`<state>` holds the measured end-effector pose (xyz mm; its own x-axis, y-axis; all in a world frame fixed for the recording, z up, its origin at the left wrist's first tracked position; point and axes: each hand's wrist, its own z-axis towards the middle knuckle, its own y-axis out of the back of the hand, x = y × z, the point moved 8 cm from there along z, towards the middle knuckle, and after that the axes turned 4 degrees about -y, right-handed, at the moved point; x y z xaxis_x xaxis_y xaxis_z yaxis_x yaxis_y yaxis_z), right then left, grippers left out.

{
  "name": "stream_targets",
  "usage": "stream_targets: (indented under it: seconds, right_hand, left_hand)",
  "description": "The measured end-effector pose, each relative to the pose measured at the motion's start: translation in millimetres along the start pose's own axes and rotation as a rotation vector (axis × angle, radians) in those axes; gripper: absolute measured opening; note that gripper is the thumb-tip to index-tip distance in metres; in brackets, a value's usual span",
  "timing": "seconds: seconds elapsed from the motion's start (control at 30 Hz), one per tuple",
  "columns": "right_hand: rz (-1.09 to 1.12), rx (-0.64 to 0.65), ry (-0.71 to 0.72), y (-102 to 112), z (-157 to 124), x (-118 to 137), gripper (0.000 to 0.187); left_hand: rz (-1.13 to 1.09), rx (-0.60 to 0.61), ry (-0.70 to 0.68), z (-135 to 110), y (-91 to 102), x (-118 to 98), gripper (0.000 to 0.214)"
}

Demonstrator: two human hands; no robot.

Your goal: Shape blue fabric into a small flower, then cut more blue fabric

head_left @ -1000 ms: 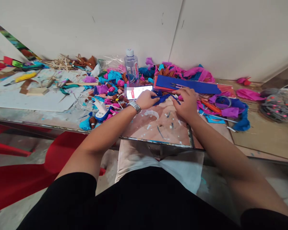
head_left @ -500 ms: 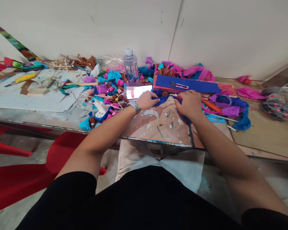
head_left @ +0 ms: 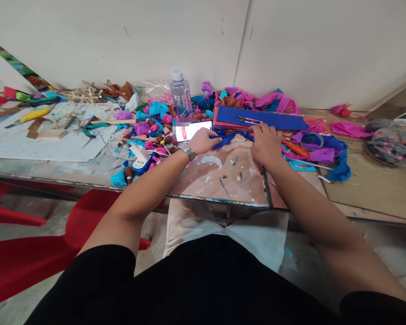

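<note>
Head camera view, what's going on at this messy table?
A person works bare-handed at a cluttered table. The left hand pinches a dark blue strip, which stretches toward the right hand; whether that hand grips it too is unclear. A lit phone lies beyond the left hand, and small snips rest on a blue sheet.

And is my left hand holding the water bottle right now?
No, your left hand pinches a dark blue strip, while the water bottle stands upright farther back, untouched.

Snippers on sheets, behind strip
</note>
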<state>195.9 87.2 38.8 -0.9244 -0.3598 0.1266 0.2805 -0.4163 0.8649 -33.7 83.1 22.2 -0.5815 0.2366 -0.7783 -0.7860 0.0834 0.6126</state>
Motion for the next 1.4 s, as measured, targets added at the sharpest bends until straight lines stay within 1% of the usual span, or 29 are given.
stream_targets:
  seconds: [0.07, 0.13, 0.2, 0.23, 0.27, 0.3, 0.33, 0.4, 0.47, 0.57, 0.63, 0.77, 0.9, 1.03, 1.2, 1.4]
  right_hand:
    - [-0.006, -0.032, -0.011, 7, 4, -3, 0.04]
    - [-0.004, -0.046, -0.018, 12, 6, -5, 0.04]
    - [0.027, -0.034, -0.037, 15, 8, -7, 0.04]
    - [0.059, -0.028, -0.048, 16, 9, -8, 0.04]
    - [0.102, -0.027, -0.053, 17, 9, -7, 0.041]
    - [0.156, -0.031, -0.042, 18, 8, -4, 0.041]
    - [0.218, -0.038, -0.014, 20, 8, 1, 0.04]
    - [0.353, -0.036, 0.097, 22, 5, 17, 0.038]
    - [0.463, 0.023, 0.234, 20, -1, 37, 0.038]
    - [0.5, 0.124, 0.399, 12, -11, 59, 0.036]
    - [0.479, 0.14, 0.444, 6, -14, 65, 0.031]
    - [0.454, 0.149, 0.431, -3, -14, 62, 0.024]
    - [0.47, 0.159, 0.385, -7, -12, 58, 0.021]
    - [0.497, 0.152, 0.355, -6, -13, 56, 0.021]
    - [0.456, 0.132, 0.344, -6, -13, 56, 0.019]
    - [0.47, 0.113, 0.386, 2, -17, 62, 0.024]
  left_hand:
    - [0.035, 0.056, -0.046, -2, -5.1, -6, 0.029]
    - [0.028, 0.196, -0.091, -5, -18.4, -11, 0.027]
    - [-0.024, 0.369, -0.117, -12, -34.5, -15, 0.028]
    - [-0.058, 0.435, -0.123, -15, -40.6, -16, 0.028]
    - [-0.087, 0.481, -0.127, -17, -44.9, -17, 0.029]
    - [-0.11, 0.5, -0.13, -18, -46.9, -18, 0.029]
    - [-0.125, 0.503, -0.132, -18, -47.6, -19, 0.03]
    - [-0.137, 0.483, -0.131, -17, -46.5, -18, 0.031]
    - [-0.144, 0.446, -0.123, -14, -43.8, -16, 0.031]
    - [-0.129, 0.385, -0.128, -11, -38.5, -15, 0.032]
    - [-0.098, 0.355, -0.15, -10, -35.3, -15, 0.033]
    - [-0.1, 0.355, -0.16, -9, -33.7, -14, 0.031]
    - [-0.164, 0.36, -0.123, -8, -34.4, -12, 0.028]
    - [-0.267, 0.377, -0.048, -9, -35.7, -12, 0.024]
    - [-0.398, 0.41, 0.085, -15, -37.9, -11, 0.023]
    - [-0.564, 0.444, 0.197, -17, -41.3, -4, 0.024]
